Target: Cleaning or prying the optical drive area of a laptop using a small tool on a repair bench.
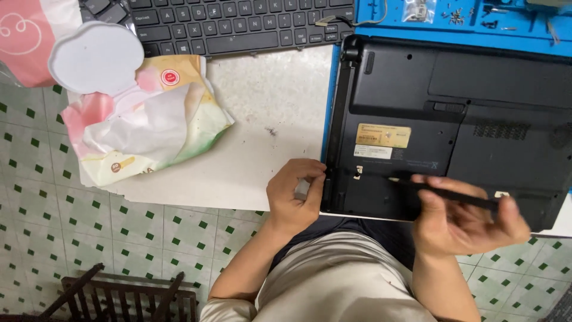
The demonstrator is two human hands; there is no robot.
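Laptop [453, 119], black, lies upside down on the white table [274, 119], its far edge resting over a blue work mat [453, 30] that carries small screws and parts. Its near left corner sits just beside the table's front edge.

Left hand [295, 197] is curled against that near left corner, fingers closed around a small grey piece whose kind cannot be told; the fingertips touch the casing edge. Right hand [468, 223] is closed in a pen-style grip on a thin black tool [444, 192], which lies low and nearly flat over the base, tip pointing left toward a small light-coloured fitting [357, 173] close to the corner.

Handling judgement: the base shell looks like stiff, smooth plastic, moderately heavy, and liable to slide on the bare tabletop. Steady it at the corner or along the thick side edges. The vent grille, the paper labels and the small fitting look delicate; press lightly there. The tool is light and slender, best controlled near its middle.

Elsewhere, a loose black keyboard [238, 24] lies at the far side of the table. A crumpled wipes packet [143, 119], white lid open, lies at the left.
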